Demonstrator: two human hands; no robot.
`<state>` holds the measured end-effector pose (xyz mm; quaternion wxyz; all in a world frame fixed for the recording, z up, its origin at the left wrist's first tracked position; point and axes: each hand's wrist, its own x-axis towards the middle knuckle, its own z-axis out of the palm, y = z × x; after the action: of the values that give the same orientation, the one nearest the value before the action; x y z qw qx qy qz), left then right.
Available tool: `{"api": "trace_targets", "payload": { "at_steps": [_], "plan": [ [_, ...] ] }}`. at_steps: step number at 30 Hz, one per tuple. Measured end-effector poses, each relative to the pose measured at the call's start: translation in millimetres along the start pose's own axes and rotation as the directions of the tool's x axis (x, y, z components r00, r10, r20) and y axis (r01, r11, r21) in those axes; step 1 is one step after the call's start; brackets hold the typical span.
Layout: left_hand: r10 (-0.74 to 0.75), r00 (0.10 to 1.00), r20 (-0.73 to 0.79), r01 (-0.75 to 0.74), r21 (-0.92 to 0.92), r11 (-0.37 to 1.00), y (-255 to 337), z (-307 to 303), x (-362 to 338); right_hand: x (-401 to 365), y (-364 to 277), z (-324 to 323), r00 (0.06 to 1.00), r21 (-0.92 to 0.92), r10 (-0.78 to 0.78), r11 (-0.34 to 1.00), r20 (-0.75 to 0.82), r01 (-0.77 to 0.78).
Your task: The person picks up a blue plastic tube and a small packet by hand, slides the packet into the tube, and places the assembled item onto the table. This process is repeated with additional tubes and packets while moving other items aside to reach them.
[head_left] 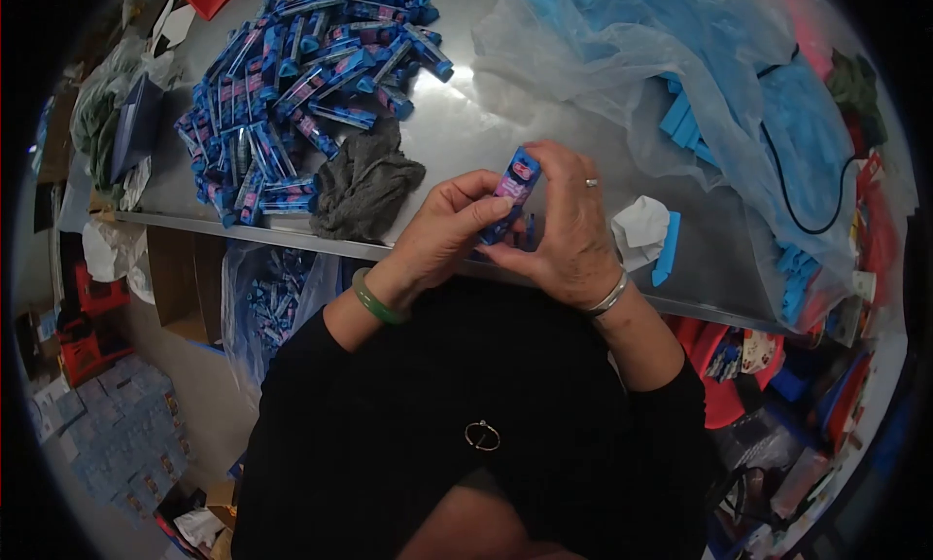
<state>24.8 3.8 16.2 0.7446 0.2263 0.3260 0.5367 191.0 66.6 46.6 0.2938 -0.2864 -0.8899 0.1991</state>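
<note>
Between my two hands, over the table's front edge, is a small slim blue box (518,178) with pink print, tilted upward. My left hand (449,222) is closed on its lower part, thumb across the front. My right hand (571,225) curves round the other side, with fingertips at the box's top end and the thumb near its bottom. A grey cloth (367,186) lies left of my left hand. Beside my right hand are a crumpled white tissue (641,231) and a flat bright-blue strip (668,249).
A large heap of similar blue boxes (292,93) covers the metal table's (452,108) left side. Clear plastic bags (622,64) with blue pieces (687,127) fill the right. Below the table are a bag of small blue packs (277,293) and a red tub (724,390).
</note>
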Motion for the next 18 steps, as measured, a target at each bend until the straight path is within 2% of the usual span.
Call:
{"api": "trace_targets", "payload": {
  "at_steps": [2, 4, 6, 7, 9, 11, 12, 13, 14, 15, 16, 17, 18],
  "plan": [
    [0.025, 0.997, -0.070, -0.025, -0.007, 1.000, 3.2, 1.3, 1.7, 1.4, 2.1, -1.6, 0.999, 0.087, 0.000, 0.996, 0.048, -0.005],
    [0.200, 0.977, -0.076, -0.176, 0.246, 0.953, 22.4, -9.9, 5.7, 6.5, 9.8, -12.8, 0.998, 0.045, 0.028, 0.999, 0.051, -0.030],
    [0.386, 0.913, -0.133, -0.265, 0.527, 0.808, 68.9, -28.6, 8.6, 9.7, 28.8, -22.7, 0.997, 0.013, 0.051, 0.999, 0.054, -0.052],
    [0.488, 0.863, -0.131, -0.301, 0.642, 0.705, 96.4, -43.5, 10.6, 10.4, 47.2, -28.7, 0.996, -0.071, 0.070, 0.995, 0.054, -0.066],
    [0.729, 0.682, -0.049, -0.266, 0.913, 0.310, 159.3, -94.7, 13.1, 10.9, 88.6, -38.3, 0.990, -0.194, 0.135, 0.973, 0.035, -0.125],
    [0.836, 0.549, -0.019, 0.077, 0.997, -0.028, 226.3, -142.4, 3.9, 11.1, 135.8, -40.8, 0.981, -0.245, 0.195, 0.951, -0.006, -0.190],
    [0.836, 0.549, -0.017, 0.076, 0.997, -0.030, 240.0, -140.8, -2.0, 14.0, 155.4, -39.8, 0.977, -0.257, 0.212, 0.943, -0.032, -0.213],
    [0.839, 0.460, 0.291, 0.314, 0.830, -0.460, 251.4, -136.8, -7.0, 20.6, 166.4, -37.9, 0.977, -0.256, 0.213, 0.943, -0.034, -0.214],
    [0.687, 0.447, 0.573, 0.539, 0.440, -0.718, 258.1, -132.7, -10.5, 27.1, 176.3, -35.6, 0.955, -0.265, 0.288, 0.918, -0.066, -0.295],
    [0.657, 0.466, 0.593, 0.483, 0.452, -0.750, 255.2, -123.8, -10.4, 33.8, 184.1, -32.6, 0.928, -0.270, 0.360, 0.888, -0.097, -0.373],
    [0.657, 0.467, 0.591, 0.485, 0.451, -0.750, 238.7, -107.3, -8.0, 40.9, 190.2, -28.7, 0.928, -0.269, 0.360, 0.889, -0.095, -0.372],
    [0.683, 0.495, 0.537, 0.299, 0.632, -0.715, 211.6, -84.5, -3.2, 47.5, 195.5, -24.8, 0.940, -0.401, 0.310, 0.850, -0.145, -0.342],
    [0.694, 0.533, 0.484, 0.102, 0.778, -0.620, 184.8, -66.2, 0.8, 53.3, 201.2, -20.8, 0.950, -0.525, 0.253, 0.791, -0.186, -0.313]
  ]
}}
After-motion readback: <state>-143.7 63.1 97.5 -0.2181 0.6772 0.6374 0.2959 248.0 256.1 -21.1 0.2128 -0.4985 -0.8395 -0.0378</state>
